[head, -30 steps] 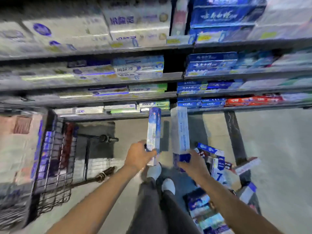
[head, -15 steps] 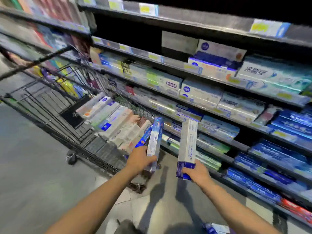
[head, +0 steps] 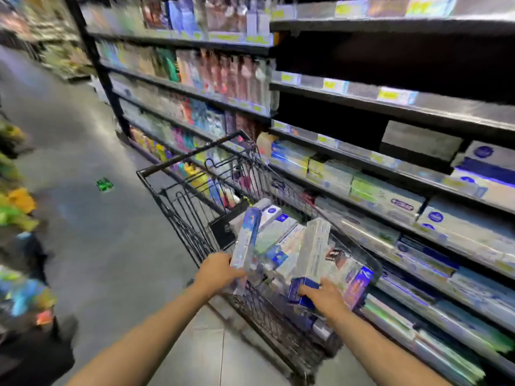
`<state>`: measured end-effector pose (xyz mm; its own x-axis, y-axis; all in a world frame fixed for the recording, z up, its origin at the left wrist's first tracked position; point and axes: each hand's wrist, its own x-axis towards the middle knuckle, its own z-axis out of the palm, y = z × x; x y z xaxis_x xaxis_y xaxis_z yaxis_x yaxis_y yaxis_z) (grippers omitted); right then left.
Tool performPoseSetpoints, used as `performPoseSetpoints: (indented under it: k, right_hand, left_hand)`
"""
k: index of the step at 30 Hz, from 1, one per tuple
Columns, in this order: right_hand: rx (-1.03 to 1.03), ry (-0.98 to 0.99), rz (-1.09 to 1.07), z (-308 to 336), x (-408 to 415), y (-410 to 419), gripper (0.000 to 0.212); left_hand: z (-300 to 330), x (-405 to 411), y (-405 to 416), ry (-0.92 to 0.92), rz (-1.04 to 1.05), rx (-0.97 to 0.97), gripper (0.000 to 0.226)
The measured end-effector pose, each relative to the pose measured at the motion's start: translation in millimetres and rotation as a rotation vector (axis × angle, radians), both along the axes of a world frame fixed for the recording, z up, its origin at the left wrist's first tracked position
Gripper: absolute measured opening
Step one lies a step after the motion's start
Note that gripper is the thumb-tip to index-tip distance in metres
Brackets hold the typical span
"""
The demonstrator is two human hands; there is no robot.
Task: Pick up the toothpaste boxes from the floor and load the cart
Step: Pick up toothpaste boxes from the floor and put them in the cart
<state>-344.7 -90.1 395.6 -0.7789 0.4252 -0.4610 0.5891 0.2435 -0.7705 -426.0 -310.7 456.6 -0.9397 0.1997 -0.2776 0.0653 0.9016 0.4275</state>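
While hands grip rectangular cardboard boxes (head: 312, 254), wire cart (head: 178, 201) waits.

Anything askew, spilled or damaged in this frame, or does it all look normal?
Mostly normal. Both hands hold toothpaste boxes over the cart: left hand a blue box, right hand a white box. Boxes in the cart lie loosely, some crooked. A small green scrap lies on the aisle floor. Blur hides any damage.
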Motion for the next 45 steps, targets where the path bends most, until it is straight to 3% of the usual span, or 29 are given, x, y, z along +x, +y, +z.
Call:
performPoseSetpoints:
  k: [6, 14, 18, 20, 22, 26, 29, 33, 36, 40, 43, 45]
  right_hand:
    - [-0.028, -0.049, 0.017, -6.7, -61.0, -55.3, 0.026]
    - [-0.012, -0.137, 0.073, -40.4, -171.0, -75.5, 0.017]
    - [-0.043, -0.23, 0.067, -48.6, -220.8, -86.5, 0.036]
    - [-0.042, -0.25, 0.038, -55.2, -239.8, -89.5, 0.032]
    - [-0.063, -0.264, 0.025, -62.6, -257.7, -91.9, 0.019]
    - [-0.053, -0.297, -0.049, -72.8, -291.4, -103.8, 0.029]
    - [-0.042, -0.315, -0.108, -79.2, -321.6, -111.6, 0.02]
    - [0.007, -0.347, -0.199, -81.6, -361.7, -121.7, 0.016]
    - [0.017, -0.36, -0.295, -97.0, -392.1, -124.2, 0.037]
    - [0.014, -0.386, -0.37, -111.8, -424.5, -126.8, 0.029]
    - [-0.003, -0.396, -0.421, -130.1, -437.8, -131.7, 0.05]
    - [-0.024, -0.412, -0.448, -137.9, -443.4, -132.1, 0.049]
  left_hand:
    - [0.9, -74.2, -49.0, -0.026, 0.065, 0.101, 0.033]
    - [-6.7, -194.2, -51.1, -0.067, 0.03, 0.181, 0.03]
    - [-18.7, -261.0, -53.7, -0.131, 0.006, 0.139, 0.022]
    - [-31.7, -289.9, -54.3, -0.157, -0.014, 0.105, 0.027]
    - [-46.5, -314.2, -51.0, -0.171, -0.057, 0.074, 0.028]
    - [-73.3, -352.8, -32.9, -0.204, -0.16, -0.024, 0.031]
    - [-96.3, -384.6, -11.9, -0.22, -0.265, -0.096, 0.041]
    - [-123.0, -425.2, 11.4, -0.299, -0.362, -0.008, 0.03]
    - [-137.8, -449.4, 23.9, -0.328, -0.41, 0.006, 0.037]
    - [-163.0, -471.4, 40.9, -0.345, -0.517, -0.041, 0.033]
    - [-185.1, -478.5, 49.5, -0.385, -0.522, -0.01, 0.027]
    - [-196.4, -481.2, 55.4, -0.358, -0.53, -0.047, 0.026]
